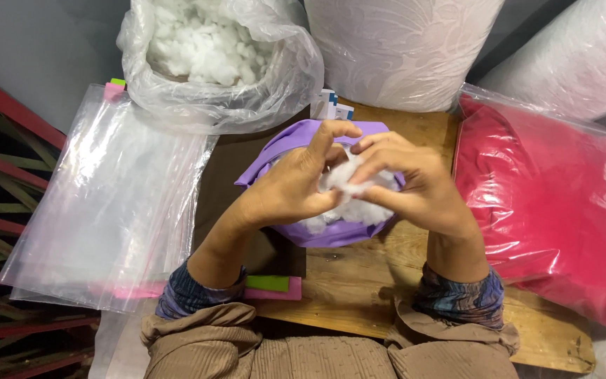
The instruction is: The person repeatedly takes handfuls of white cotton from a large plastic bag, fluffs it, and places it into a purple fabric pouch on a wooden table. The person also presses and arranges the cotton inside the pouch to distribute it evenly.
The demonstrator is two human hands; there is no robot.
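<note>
A purple fabric cover lies open on the wooden board, with white fibre stuffing bulging from its mouth. My left hand and my right hand meet over the opening, and both pinch the same tuft of stuffing between their fingers. The far edge of the purple cover shows behind my left fingers.
A clear plastic bag of loose white stuffing stands at the back left. Flat clear bags lie stacked on the left. A red cushion in clear plastic sits on the right. White padded sacks stand behind.
</note>
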